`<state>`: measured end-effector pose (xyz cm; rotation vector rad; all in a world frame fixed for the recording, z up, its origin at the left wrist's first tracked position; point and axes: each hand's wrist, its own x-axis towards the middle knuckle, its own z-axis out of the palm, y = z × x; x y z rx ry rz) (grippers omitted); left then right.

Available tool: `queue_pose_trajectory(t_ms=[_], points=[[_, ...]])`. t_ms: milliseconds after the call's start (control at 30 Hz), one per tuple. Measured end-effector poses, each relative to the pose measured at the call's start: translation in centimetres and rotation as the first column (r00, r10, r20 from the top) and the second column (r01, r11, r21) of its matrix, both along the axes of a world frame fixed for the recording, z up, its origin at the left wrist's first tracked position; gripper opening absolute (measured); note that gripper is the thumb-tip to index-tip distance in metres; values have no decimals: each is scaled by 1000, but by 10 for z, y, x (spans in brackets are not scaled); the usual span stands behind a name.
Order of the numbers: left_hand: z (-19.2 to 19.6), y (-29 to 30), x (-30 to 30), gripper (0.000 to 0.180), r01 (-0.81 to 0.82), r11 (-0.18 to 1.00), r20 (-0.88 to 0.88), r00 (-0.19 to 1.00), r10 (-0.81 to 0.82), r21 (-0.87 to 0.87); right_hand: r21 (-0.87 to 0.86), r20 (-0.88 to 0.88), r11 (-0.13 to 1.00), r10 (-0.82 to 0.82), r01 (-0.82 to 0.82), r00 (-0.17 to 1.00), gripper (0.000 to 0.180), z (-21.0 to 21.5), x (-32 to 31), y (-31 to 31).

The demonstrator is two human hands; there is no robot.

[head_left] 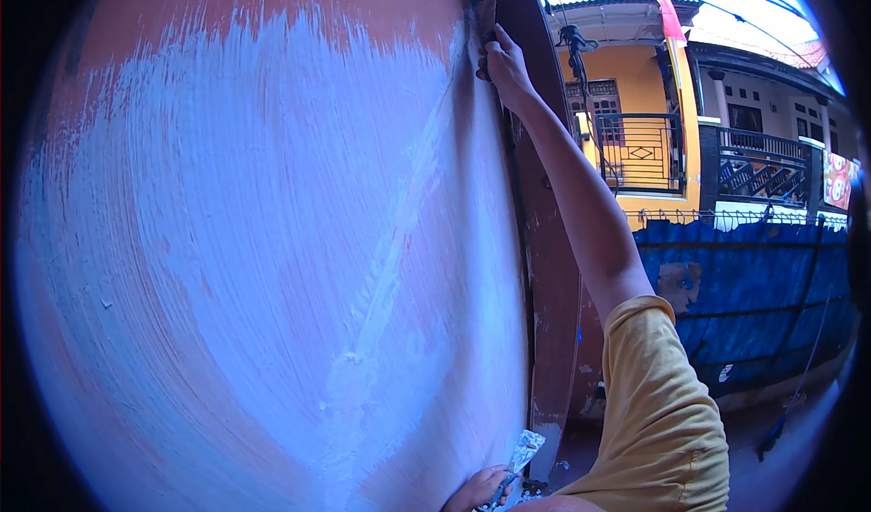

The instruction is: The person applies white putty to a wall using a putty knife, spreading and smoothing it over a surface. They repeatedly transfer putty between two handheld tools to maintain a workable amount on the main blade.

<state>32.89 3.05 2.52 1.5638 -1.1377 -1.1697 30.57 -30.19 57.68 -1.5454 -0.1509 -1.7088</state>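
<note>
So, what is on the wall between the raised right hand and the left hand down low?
In the head view, between the right hand and left hand lies the wall, smeared with white coating along its brown edge strip.

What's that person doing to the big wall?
The person is spreading white filler over a reddish-brown wall. The right hand reaches up high along the wall's edge with a small tool, beside a dark brown frame. The left hand is down low with a putty knife smeared white. Most of the wall is already coated, but the top is bare.
</note>
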Motion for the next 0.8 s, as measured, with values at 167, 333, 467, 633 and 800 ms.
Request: queue_pose_trajectory(t_ms=[167, 333, 467, 633, 800], points=[[-3, -6, 1, 29, 37, 991, -253, 968, -3, 132, -81, -41, 965, -252, 248, 967, 60, 18, 15, -21], [-19, -17, 10, 33, 182, 973, -351, 928, -123, 139, -125, -47, 851, -519, 511, 853, 59, 23, 24, -35], [-25, -15, 10, 34, 184, 971, -379, 918, -114, 152, -140, -29, 781, -618, 609, 786, 58, 23, 23, -30], [-17, -4, 4, 21, 46, 993, 46, 998, -41, -109, -147, -34, 742, -665, 654, 746, 58, 28, 22, -21], [13, 3, 0, 26, 74, 995, 175, 983, -60, -72, -169, -44, 755, -648, 634, 760, 55, 37, 22, -28]])
